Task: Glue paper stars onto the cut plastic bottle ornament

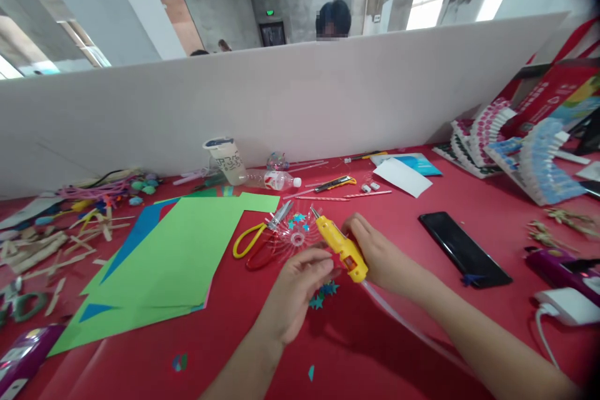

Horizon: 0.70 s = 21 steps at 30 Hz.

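Observation:
A yellow hot glue gun (341,245) is gripped in my right hand (370,247), its metal nozzle pointing up and left. My left hand (302,278) is closed in a pinch close to the gun's left side; what it holds, if anything, I cannot make out. Just beyond that hand lies a clear plastic bottle base cut into spread strips (297,239), with small blue stars (299,219) on it. More blue-green stars (323,294) lie beneath my hands. Scissors with one yellow and one red handle (250,240) touch the plastic strips on their left.
Green paper sheets (173,250) cover the left-centre table. Behind are a cup (225,161), a clear bottle (276,181) and a utility knife (335,184). A phone (464,250) lies right, beside a white charger (569,307). A white partition (290,100) stands behind; a person sits beyond.

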### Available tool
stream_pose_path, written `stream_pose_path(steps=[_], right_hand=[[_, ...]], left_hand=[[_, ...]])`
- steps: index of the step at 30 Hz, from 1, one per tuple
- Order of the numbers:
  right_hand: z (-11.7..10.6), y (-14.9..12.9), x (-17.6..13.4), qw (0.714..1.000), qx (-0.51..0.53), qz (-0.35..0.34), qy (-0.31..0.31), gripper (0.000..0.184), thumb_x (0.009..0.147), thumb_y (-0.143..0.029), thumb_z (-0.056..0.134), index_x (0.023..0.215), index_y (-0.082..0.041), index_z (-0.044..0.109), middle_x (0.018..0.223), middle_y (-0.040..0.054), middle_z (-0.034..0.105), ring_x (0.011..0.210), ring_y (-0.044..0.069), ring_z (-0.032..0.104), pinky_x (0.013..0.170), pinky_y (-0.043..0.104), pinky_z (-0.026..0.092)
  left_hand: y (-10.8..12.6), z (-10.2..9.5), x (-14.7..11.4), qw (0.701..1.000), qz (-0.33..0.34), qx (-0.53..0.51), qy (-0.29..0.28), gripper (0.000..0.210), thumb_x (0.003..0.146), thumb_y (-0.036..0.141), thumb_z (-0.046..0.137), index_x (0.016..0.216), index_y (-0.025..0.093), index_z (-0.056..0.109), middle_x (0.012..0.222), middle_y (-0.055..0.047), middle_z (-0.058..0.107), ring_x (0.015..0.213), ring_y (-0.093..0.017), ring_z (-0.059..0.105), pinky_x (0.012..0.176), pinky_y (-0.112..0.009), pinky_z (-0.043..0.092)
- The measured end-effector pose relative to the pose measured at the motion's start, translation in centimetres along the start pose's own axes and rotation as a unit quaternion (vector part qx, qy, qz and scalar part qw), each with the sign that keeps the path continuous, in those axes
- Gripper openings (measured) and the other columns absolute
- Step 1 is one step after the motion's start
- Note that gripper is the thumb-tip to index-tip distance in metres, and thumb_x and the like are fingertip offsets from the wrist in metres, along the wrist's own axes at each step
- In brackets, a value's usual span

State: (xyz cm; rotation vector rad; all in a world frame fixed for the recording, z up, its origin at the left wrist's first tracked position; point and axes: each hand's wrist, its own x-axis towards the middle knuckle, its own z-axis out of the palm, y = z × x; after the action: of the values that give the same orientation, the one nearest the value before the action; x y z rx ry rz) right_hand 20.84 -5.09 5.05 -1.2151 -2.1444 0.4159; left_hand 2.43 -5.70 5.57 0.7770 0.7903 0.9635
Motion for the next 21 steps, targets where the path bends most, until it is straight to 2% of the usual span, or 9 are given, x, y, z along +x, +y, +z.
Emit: stream_pose_path(steps=[2,4,6,9,14,16,19,21], right_hand=[[-0.2,-0.2,0.3,0.999,-0.045,-0.011,-0.002,0.030,0.074,0.001,0.051,0.098,-0.017,0.044,0.096,0.0076,0.050,0.082,0.018,0.050,0.072,0.029,0.046],[-0.4,-0.4,0.5,0.995,-0.101,-0.019,-0.010,0.027,0.076,0.004,0.046,0.094,-0.016,0.045,0.093,0.0075,0.050,0.081,0.018,0.049,0.072,0.030,0.045],[-0.8,-0.7,0.6,0.988,-0.148,-0.032,-0.018,0.023,0.080,0.004,0.041,0.091,-0.015,0.046,0.091,0.0073,0.050,0.081,0.018,0.049,0.073,0.031,0.045],[-1.3,-0.8,0.5,0.978,-0.205,-0.036,-0.011,0.017,0.085,-0.001,0.040,0.089,-0.016,0.047,0.091,0.0071,0.050,0.081,0.019,0.049,0.072,0.031,0.044],[-2.0,-0.6,0.1,0.965,-0.260,-0.041,-0.009,0.016,0.084,-0.003,0.042,0.087,-0.016,0.050,0.092,0.0083,0.053,0.082,0.020,0.050,0.070,0.033,0.045],[-2.5,-0.8,-0.4,0.967,-0.244,-0.068,0.005,0.021,0.081,-0.002,0.044,0.096,-0.015,0.051,0.101,0.0109,0.054,0.091,0.022,0.051,0.077,0.035,0.046],[-3.0,-1.5,-1.6,0.968,-0.216,-0.083,0.091,0.033,0.079,-0.006,0.048,0.111,-0.015,0.050,0.117,0.0132,0.052,0.108,0.026,0.048,0.090,0.041,0.042],[-2.6,-2.2,-2.7,0.967,-0.201,-0.043,0.153,0.018,0.084,-0.016,0.050,0.102,-0.017,0.053,0.103,0.0105,0.059,0.096,0.024,0.053,0.085,0.039,0.042]], left_hand=[[0.0,1.0,-0.3,0.999,-0.038,-0.014,-0.018,0.011,0.068,0.020,0.076,0.077,0.016,0.072,0.083,-0.003,0.069,0.082,-0.015,0.064,0.083,-0.030,0.050],[0.1,1.7,-0.4,0.999,-0.037,-0.006,-0.002,0.012,0.066,0.021,0.077,0.076,0.016,0.072,0.075,-0.001,0.067,0.076,-0.012,0.063,0.078,-0.026,0.049],[0.1,2.1,-0.3,0.999,-0.018,0.026,0.015,0.013,0.066,0.023,0.077,0.076,0.017,0.072,0.075,0.000,0.066,0.074,-0.010,0.060,0.074,-0.022,0.047],[0.1,2.3,0.0,0.995,0.011,0.101,0.005,0.013,0.071,0.026,0.074,0.080,0.017,0.072,0.079,-0.001,0.066,0.077,-0.011,0.059,0.075,-0.022,0.046],[-0.4,2.7,0.4,0.972,0.086,0.216,0.026,0.014,0.073,0.027,0.071,0.081,0.016,0.073,0.079,-0.002,0.068,0.079,-0.013,0.058,0.076,-0.023,0.044],[-0.6,2.9,0.7,0.975,0.100,0.192,0.055,0.016,0.071,0.027,0.072,0.081,0.015,0.073,0.079,-0.003,0.069,0.078,-0.014,0.060,0.076,-0.024,0.045],[-0.8,2.9,1.1,0.985,0.102,0.083,0.108,0.020,0.065,0.026,0.076,0.081,0.015,0.073,0.078,-0.002,0.069,0.073,-0.013,0.061,0.072,-0.025,0.047],[-1.0,3.1,1.3,0.985,0.103,0.017,0.136,0.022,0.061,0.024,0.078,0.080,0.015,0.072,0.077,-0.001,0.068,0.070,-0.012,0.061,0.069,-0.023,0.048]])
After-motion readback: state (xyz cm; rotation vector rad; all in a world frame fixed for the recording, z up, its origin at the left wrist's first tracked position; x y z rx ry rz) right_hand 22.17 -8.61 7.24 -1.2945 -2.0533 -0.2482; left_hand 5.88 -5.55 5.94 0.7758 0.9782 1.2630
